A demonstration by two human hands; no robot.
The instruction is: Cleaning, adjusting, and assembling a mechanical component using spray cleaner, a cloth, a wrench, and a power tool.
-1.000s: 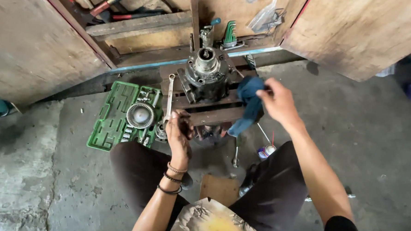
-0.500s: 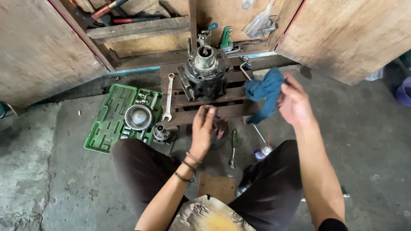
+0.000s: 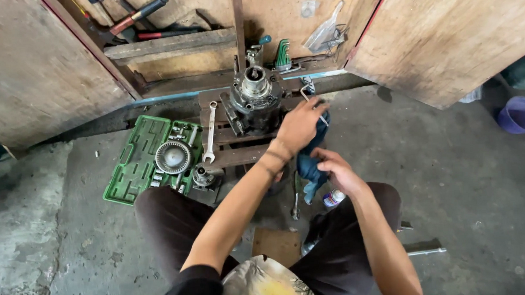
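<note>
We see left hand [image 3: 299, 126] fingers closed on crumpled blue cloth [image 3: 310, 161] beside grey metal engine block [image 3: 254, 103] on wooden pallet [image 3: 238, 155], right hand [image 3: 338, 171] pinching the cloth's lower end, green socket tray [image 3: 135, 165] at pallet's left edge.

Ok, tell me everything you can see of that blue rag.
The blue rag is a dark, crumpled cloth, soft and folded on itself, hanging lengthwise between both hands. The left hand covers its upper end beside the grey metal engine part; the right hand touches its lower part from the side. Its bottom tail dangles just above the concrete floor, near a small spray can.
</note>
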